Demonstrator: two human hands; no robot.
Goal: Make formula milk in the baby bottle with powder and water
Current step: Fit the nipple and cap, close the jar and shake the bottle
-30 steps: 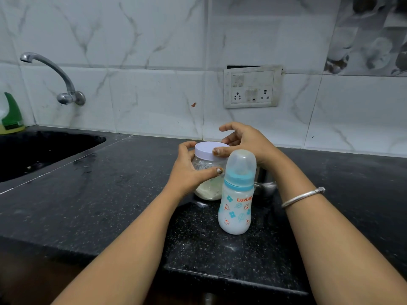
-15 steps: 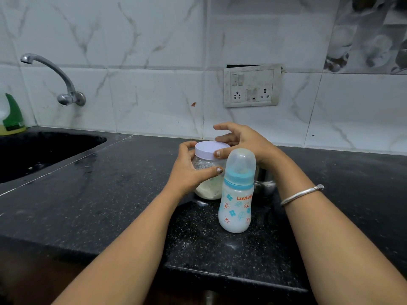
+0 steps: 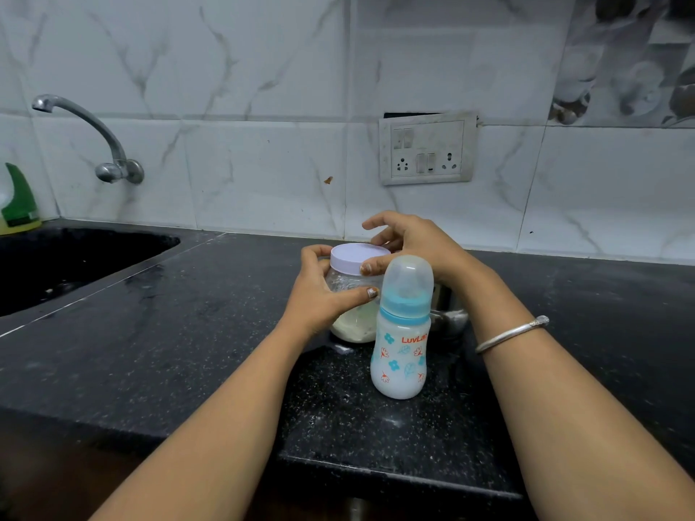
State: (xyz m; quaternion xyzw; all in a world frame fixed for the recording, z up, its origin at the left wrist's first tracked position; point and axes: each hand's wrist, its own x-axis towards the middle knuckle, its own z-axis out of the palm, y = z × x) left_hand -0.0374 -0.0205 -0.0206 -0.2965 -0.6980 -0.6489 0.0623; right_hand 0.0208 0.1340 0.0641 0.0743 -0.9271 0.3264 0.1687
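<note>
A clear powder jar (image 3: 351, 321) with a pale lilac lid (image 3: 357, 255) stands on the black counter (image 3: 169, 351). My left hand (image 3: 319, 295) wraps around the jar's body. My right hand (image 3: 410, 242) grips the lid from the far side, thumb on its near edge. A white baby bottle (image 3: 402, 340) with a blue collar and a clear cap stands capped just in front of the jar, to its right, untouched. A steel pot (image 3: 449, 314) sits behind the bottle, mostly hidden by my right wrist.
A dark sink (image 3: 67, 265) is set into the counter at the left, with a wall tap (image 3: 94, 137) above it and a green-topped bottle (image 3: 18, 201) at the far left. A socket panel (image 3: 427, 152) is on the tiled wall. The counter's front edge lies close below the bottle.
My right hand's fingers have shifted slightly around the lid. The jar, the bottle and my left hand stay where they were.
</note>
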